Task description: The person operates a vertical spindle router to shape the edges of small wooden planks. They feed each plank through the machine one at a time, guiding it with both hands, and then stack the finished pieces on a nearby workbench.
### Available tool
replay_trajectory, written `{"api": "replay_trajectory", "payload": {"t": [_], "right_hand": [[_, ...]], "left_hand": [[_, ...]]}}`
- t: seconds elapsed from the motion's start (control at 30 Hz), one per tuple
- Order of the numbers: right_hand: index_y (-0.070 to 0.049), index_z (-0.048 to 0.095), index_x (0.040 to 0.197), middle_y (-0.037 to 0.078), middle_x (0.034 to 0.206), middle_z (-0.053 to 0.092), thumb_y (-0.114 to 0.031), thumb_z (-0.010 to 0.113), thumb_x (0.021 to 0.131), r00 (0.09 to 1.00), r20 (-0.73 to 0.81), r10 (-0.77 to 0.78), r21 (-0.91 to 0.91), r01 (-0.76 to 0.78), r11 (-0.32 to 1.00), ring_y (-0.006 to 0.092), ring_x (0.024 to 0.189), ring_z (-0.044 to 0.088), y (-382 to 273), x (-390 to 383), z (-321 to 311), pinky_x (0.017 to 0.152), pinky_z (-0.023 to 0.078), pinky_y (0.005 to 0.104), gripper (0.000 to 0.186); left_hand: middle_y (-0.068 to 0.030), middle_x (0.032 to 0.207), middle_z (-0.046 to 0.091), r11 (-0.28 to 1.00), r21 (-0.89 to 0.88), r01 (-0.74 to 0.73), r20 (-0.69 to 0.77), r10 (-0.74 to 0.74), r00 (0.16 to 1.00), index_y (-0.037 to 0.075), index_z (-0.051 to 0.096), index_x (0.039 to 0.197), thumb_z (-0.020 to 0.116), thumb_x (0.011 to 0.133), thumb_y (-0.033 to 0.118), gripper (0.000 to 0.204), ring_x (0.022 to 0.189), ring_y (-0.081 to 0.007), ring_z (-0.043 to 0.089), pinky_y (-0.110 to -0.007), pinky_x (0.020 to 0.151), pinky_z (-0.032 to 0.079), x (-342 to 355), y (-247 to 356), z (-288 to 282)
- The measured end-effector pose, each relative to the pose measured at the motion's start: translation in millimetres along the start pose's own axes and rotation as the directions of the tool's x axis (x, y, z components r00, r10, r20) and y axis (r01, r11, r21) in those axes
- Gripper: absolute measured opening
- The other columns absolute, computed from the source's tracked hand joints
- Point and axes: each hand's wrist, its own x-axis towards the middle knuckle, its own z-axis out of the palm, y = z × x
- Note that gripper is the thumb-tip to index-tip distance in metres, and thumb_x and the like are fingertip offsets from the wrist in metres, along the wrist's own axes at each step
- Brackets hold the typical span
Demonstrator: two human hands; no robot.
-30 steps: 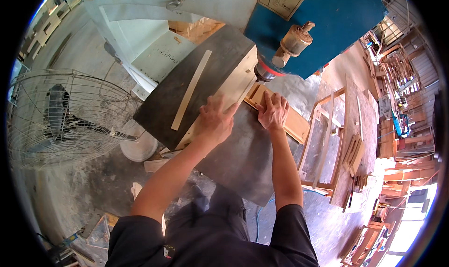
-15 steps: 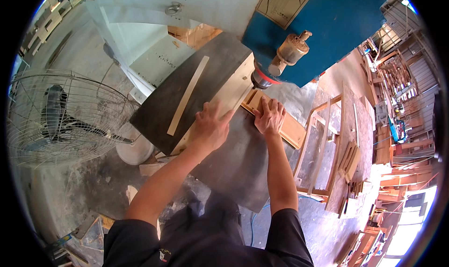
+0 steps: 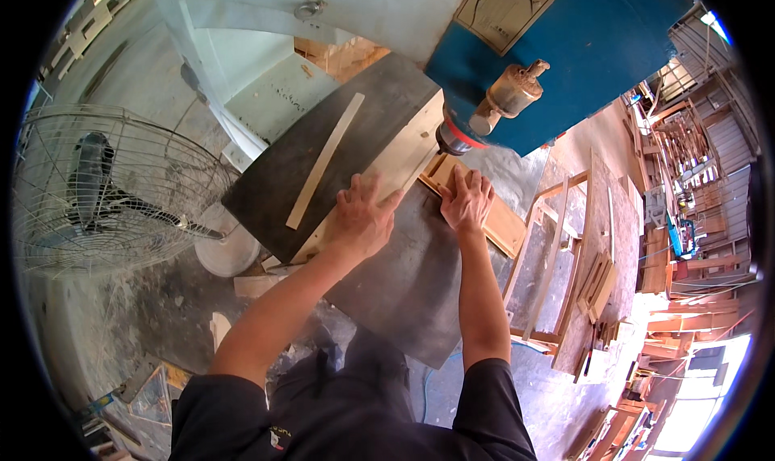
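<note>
My left hand (image 3: 365,217) rests with fingers spread on a long pale wooden board (image 3: 412,146) along the dark grey machine table (image 3: 302,178); a thin wooden strip (image 3: 324,161) lies to its left. My right hand (image 3: 467,203) presses with separated fingers on a shorter wooden piece (image 3: 505,230) lying at an angle to the board. Just beyond both hands is a spindle head (image 3: 458,140) with a red ring, under a dusty metal cylinder (image 3: 513,91); its cutting tip is too small to make out.
A caged fan (image 3: 101,190) stands left. The pale machine body (image 3: 226,1) and a blue panel (image 3: 589,33) bound the far side. A wooden frame (image 3: 537,267) and plywood panel (image 3: 601,299) are right, with stacked timber (image 3: 674,324) beyond. A blue hose (image 3: 424,396) runs below.
The whole view has shifted slightly. My hands and the wooden pieces show no clear movement relative to the spindle head.
</note>
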Motion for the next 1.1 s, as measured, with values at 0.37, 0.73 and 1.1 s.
{"api": "replay_trajectory", "payload": {"t": [0.37, 0.73, 1.1], "right_hand": [[-0.019, 0.072, 0.143, 0.018, 0.139, 0.062, -0.037, 0.087, 0.085, 0.999, -0.035, -0.013, 0.0, 0.013, 1.0, 0.0417, 0.131, 0.055, 6.6, 5.7, 5.9, 0.115, 0.039, 0.0578, 0.063], [-0.019, 0.073, 0.144, 0.019, 0.142, 0.062, -0.038, 0.087, 0.085, 0.997, -0.065, -0.032, -0.016, 0.031, 0.999, 0.0424, 0.132, 0.056, 15.0, 12.2, 11.4, 0.116, 0.039, 0.0586, 0.064], [-0.019, 0.073, 0.144, 0.017, 0.14, 0.062, -0.042, 0.085, 0.086, 0.998, -0.059, -0.031, -0.007, 0.031, 0.999, 0.0413, 0.131, 0.057, 20.1, 16.7, 15.6, 0.115, 0.039, 0.0577, 0.064]], "left_hand": [[-0.02, 0.171, 0.038, 1.0, 0.006, -0.008, -0.025, 0.009, 1.0, 0.031, 0.056, 0.16, 0.065, 0.105, 0.032, 0.056, 0.152, -0.0513, 0.038, -0.062, 0.112, 0.043, 0.3, 0.7, -1.6], [-0.0216, 0.171, 0.039, 0.999, 0.036, -0.031, -0.063, 0.034, 0.997, 0.03, 0.058, 0.158, 0.065, 0.105, 0.033, 0.054, 0.15, -0.0481, 0.042, -0.057, 0.109, 0.046, -0.5, 0.2, -4.9], [-0.0207, 0.17, 0.039, 0.999, 0.041, -0.023, -0.04, 0.024, 0.999, 0.03, 0.057, 0.159, 0.064, 0.106, 0.032, 0.054, 0.151, -0.0489, 0.041, -0.058, 0.111, 0.046, -0.2, 0.5, -5.2]]}}
